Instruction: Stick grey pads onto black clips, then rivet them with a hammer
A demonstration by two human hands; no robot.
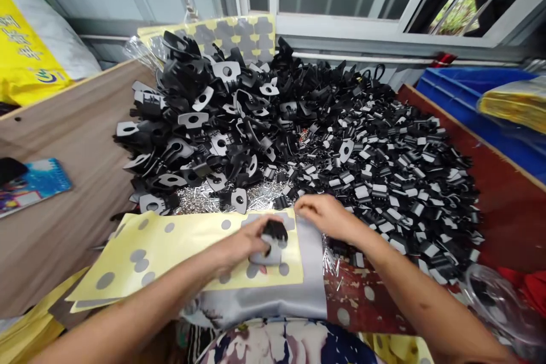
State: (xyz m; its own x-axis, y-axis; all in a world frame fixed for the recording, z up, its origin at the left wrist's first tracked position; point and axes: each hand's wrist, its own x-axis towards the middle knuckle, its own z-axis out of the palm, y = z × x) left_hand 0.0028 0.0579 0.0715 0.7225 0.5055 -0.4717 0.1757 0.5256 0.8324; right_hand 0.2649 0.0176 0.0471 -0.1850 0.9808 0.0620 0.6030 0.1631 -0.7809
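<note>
Nearest, a patterned garment (290,348) shows at the lower edge, with grey cloth (310,256) spread just beyond it. A yellow sheet (187,247) dotted with grey spots lies partly over the cloth. Above the sheet's right part, the left hand (246,242) grips a black-and-grey clip piece (273,250), slightly blurred. The right hand (325,217) bends its fingers together at the sheet's far right corner; whether they pinch anything, I cannot tell. Past the hands lie loose metal pins (260,196), then a heap of larger clip pieces (191,119) on the left and smaller black-and-grey parts (405,182) on the right. Behind the heap, spotted yellow sheets (262,25) in clear plastic lean below the window (341,21).
</note>
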